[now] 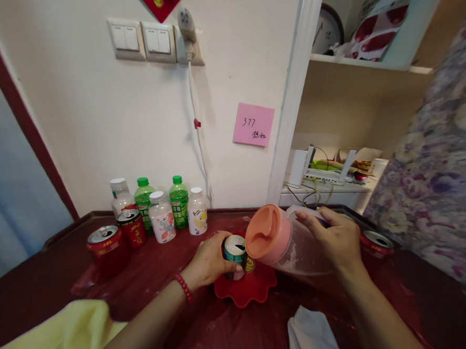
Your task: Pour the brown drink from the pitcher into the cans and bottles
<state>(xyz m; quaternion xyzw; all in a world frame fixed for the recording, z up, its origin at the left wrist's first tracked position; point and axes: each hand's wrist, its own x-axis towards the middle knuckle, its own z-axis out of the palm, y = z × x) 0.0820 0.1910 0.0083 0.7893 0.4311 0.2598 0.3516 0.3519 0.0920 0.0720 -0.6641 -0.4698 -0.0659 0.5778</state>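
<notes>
Fingers of my left hand (212, 260) wrap round a small green can (235, 253) with an opened top, held upright over a red scalloped dish (246, 292). To its right, my right hand (337, 236) grips the handle of a clear plastic pitcher (306, 249). The pitcher is tilted to the left, and its orange lid (266, 233) is close beside the can's top. Whether any liquid is flowing between them I cannot make out.
Red cans (107, 250), white-capped bottles (162, 218) and green bottles (179, 201) stand at the back left. Another red can (377, 242) is at the right. A yellow cloth (69, 337) and a grey cloth (311, 333) lie in front.
</notes>
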